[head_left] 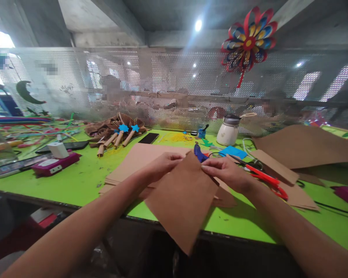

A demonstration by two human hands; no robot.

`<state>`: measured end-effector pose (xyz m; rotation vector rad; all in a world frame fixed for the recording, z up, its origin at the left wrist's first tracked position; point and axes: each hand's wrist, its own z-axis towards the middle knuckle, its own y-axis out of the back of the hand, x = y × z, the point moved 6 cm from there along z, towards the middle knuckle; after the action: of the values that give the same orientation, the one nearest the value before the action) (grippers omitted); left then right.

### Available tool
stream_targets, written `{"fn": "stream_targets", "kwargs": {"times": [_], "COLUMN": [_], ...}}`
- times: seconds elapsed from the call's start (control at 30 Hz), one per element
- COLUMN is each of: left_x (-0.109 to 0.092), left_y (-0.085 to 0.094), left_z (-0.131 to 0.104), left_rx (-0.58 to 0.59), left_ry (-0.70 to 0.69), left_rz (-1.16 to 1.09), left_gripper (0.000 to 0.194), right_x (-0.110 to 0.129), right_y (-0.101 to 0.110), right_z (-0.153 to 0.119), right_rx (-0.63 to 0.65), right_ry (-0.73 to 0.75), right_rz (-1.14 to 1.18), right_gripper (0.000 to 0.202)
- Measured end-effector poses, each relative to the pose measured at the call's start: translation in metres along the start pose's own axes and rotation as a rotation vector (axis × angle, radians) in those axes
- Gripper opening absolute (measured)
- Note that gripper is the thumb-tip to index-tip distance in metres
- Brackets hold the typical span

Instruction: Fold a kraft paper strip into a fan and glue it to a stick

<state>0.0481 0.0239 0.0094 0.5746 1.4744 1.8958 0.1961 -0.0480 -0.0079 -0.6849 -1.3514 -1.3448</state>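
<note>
I recorded 1 brown paper sheet hanging corner-down across the near edge of the tabletop, the fingers of the left hand and right hand grasping its 2 upper edges near the top corner. I judged the step in hand to be positioning or shaping that sheet, the next move calling for an even grip on both sides. I counted 2 blue stars, 1 white jug and 1 pair of red-handled scissors.
</note>
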Motion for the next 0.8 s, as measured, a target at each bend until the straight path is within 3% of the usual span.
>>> {"fn": "stream_targets", "kwargs": {"times": [0.07,0.17,0.37,0.47,0.8], "left_x": [0.003,0.003,-0.020,-0.022,-0.014], "left_y": [0.002,-0.007,-0.033,-0.039,-0.031], "left_z": [0.001,0.002,-0.003,-0.007,-0.007], "left_rx": [-0.040,0.001,0.158,0.250,0.189], "left_ry": [-0.018,-0.012,-0.185,-0.193,-0.173], "left_rz": [-0.308,-0.767,-0.693,-0.736,-0.553], "left_gripper": [0.044,0.032,0.025,0.026,0.020], "right_x": [-0.004,-0.009,-0.016,-0.017,-0.026], "right_y": [-0.003,-0.010,-0.015,-0.016,-0.014], "right_z": [0.003,0.007,0.012,0.013,0.015], "right_rx": [0.095,0.170,0.108,0.070,-0.090], "right_ry": [0.011,0.078,0.110,0.109,0.167], "right_rz": [-0.241,-0.583,-0.741,-0.751,-0.870], "right_gripper": [0.027,0.024,0.023,0.020,0.016]}}
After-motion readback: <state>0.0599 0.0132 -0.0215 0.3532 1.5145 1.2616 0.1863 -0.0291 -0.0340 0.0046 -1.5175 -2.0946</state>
